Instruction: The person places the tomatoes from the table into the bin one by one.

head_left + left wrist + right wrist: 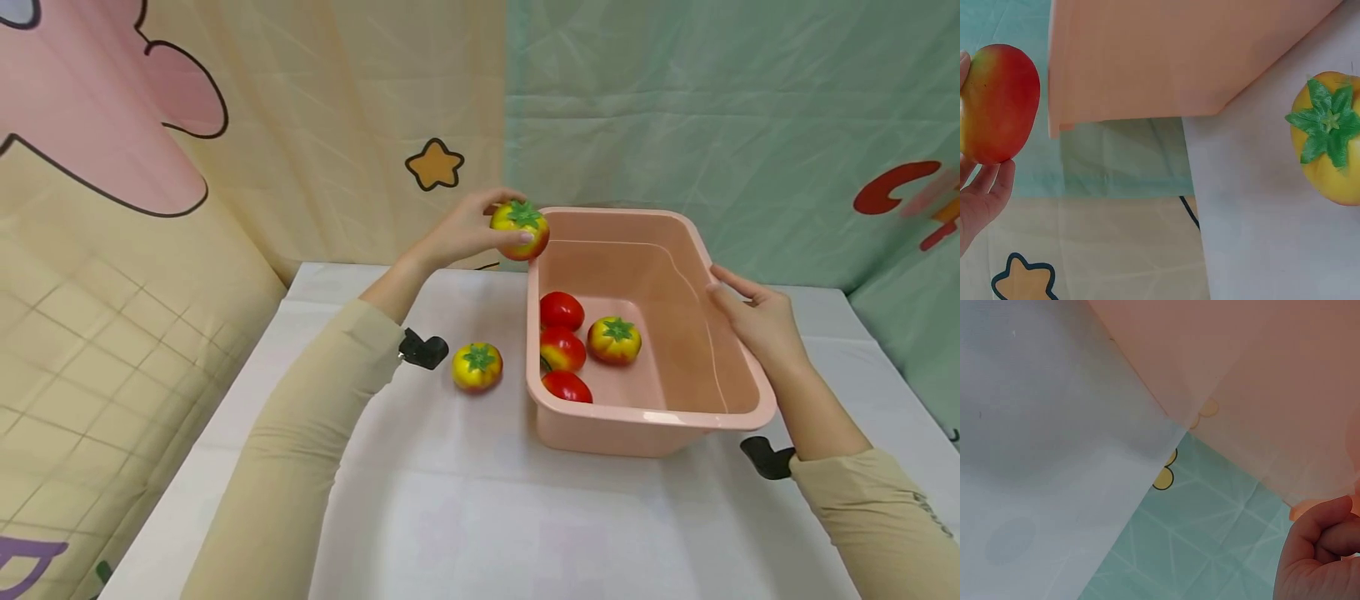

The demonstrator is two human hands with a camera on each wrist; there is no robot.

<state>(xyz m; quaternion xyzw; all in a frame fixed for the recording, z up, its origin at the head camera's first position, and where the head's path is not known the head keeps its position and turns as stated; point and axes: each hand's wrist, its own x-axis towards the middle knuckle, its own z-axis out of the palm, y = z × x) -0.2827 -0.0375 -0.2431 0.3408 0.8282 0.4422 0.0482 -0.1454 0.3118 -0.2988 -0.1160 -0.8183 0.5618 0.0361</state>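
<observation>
My left hand (472, 229) holds a yellow-and-red toy tomato (517, 232) with a green leafy top, raised beside the back left corner of a pink plastic bin (600, 417). In the left wrist view the held tomato (1004, 106) shows its red side, with fingertips beneath it. My right hand (765, 321) grips the bin's right rim, its fingers curled there in the right wrist view. Another yellow tomato (477, 367) stands on the table left of the bin. Inside are a yellow-red tomato (614, 340) and three redder ones (562, 312) along the left wall, partly hidden by the rim.
A white cloth covers the table (465, 517). Behind it hangs a printed curtain (337, 125), cream on the left and green on the right. Black wrist mounts (423, 350) stick out from both sleeves.
</observation>
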